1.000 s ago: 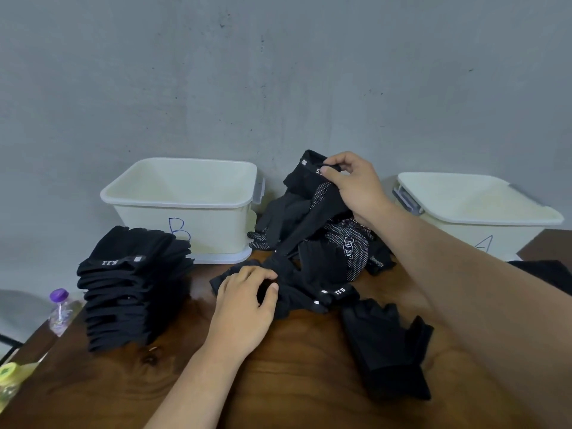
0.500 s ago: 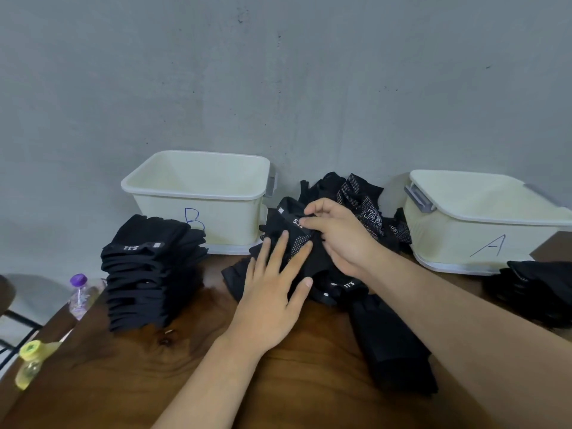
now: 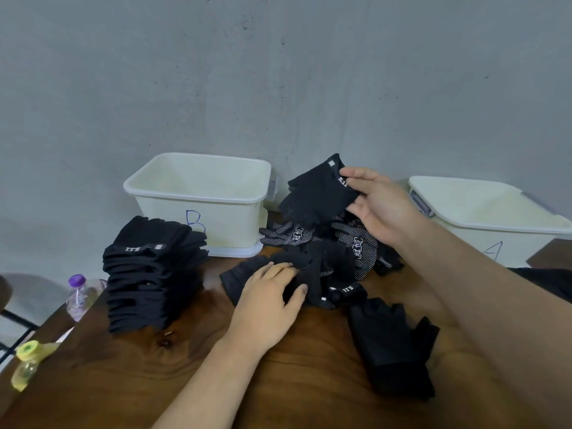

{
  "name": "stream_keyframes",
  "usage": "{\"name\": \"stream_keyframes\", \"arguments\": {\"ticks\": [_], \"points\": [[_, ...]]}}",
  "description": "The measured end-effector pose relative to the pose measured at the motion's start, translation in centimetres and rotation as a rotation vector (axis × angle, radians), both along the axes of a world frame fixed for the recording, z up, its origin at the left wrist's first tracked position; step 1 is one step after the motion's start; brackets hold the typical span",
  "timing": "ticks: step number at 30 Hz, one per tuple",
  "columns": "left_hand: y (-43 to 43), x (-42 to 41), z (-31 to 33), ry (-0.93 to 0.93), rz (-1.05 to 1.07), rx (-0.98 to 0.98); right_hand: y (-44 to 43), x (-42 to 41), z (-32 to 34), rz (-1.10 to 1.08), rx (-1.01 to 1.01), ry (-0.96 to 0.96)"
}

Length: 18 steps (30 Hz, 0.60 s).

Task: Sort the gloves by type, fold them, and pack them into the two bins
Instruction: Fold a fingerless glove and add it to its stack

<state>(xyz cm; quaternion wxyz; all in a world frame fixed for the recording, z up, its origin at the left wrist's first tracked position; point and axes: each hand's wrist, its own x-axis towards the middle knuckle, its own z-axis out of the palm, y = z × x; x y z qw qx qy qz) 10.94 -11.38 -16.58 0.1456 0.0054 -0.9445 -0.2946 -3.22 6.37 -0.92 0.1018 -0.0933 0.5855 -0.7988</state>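
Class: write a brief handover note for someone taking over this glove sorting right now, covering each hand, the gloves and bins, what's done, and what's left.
Right hand holds a plain black glove raised above the loose pile between the bins.
Left hand grips the near edge of the loose pile.
Done: a folded stack stands on the table in front of bin B.
Left: sort and fold the loose pile and the lone glove lying nearer. Bin B and bin A show nothing packed yet.
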Motion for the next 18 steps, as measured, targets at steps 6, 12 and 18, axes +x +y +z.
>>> {"name": "stream_keyframes", "arguments": {"ticks": [6, 12, 18], "points": [[0.1, 0.6, 0.7, 0.203, 0.082, 0.149, 2.0, 1.0, -0.3, 0.102, 0.194, 0.007], [2.1, 1.9, 2.9, 0.255, -0.083, 0.099, 5.8, 2.6, -0.1, 0.034, 0.498, 0.206], [4.4, 0.0, 1.3, -0.093, -0.081, -0.333, 11.1, 3.8, 0.6, -0.127, 0.561, 0.328]]}}
